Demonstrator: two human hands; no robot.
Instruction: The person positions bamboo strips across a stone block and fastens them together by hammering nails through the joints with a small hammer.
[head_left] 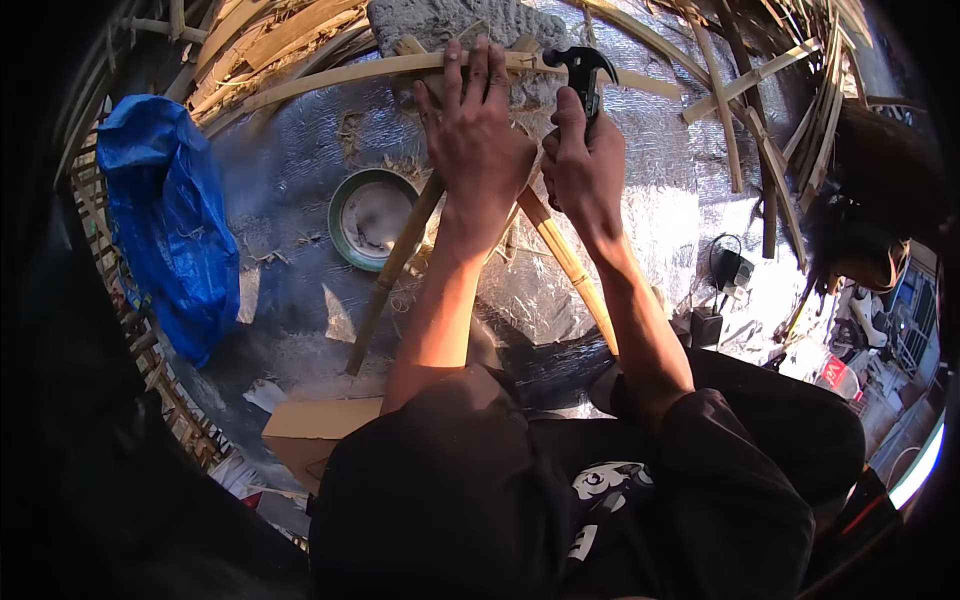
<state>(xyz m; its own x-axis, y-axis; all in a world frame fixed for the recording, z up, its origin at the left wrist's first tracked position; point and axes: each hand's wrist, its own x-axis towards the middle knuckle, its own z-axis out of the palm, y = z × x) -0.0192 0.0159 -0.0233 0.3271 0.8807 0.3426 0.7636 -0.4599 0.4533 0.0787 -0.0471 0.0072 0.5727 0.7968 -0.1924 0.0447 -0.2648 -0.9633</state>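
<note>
At the far edge of the foil-covered floor (280, 150), a split-bamboo strip (400, 65) lies across two bamboo poles (575, 270), close by a rough grey block (410, 20). Left hand (480, 135) palm down, fingers laid straight over the strip, probably to steady it; whether its grip closes underneath, cannot tell. Right hand's (588, 165) grip is clamped on a claw hammer (584, 75), held high near the head, likely for short, controlled strokes; head overlaps the strip, contact unclear. Bowl (333, 215) sits left of the poles, apart from the work. Writing: red label (838, 372) toward the floor's right edge, perhaps "Ne", rest illegible.
</note>
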